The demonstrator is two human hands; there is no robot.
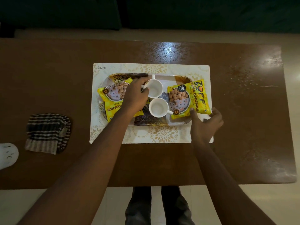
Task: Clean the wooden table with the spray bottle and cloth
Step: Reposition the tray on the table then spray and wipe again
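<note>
Cloth (pixel 47 133), soft & light, lies folded on table (pixel 162 159) near left, best taken by an edge; L hand (pixel 136 96) pinches cup (pixel 155 89) rim, R hand (pixel 205 125) w/ thumb on packet (pixel 188 98), its fingers' hold unclear.

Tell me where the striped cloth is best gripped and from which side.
Probably pinch the striped cloth at its bunched right edge, coming from above: it lies folded flat on the wooden table, so only that thicker layered edge offers purchase.

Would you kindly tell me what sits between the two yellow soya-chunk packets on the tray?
Head view: two white ceramic mugs stand there, the farther mug gripped by the left hand, the nearer mug free.
</note>
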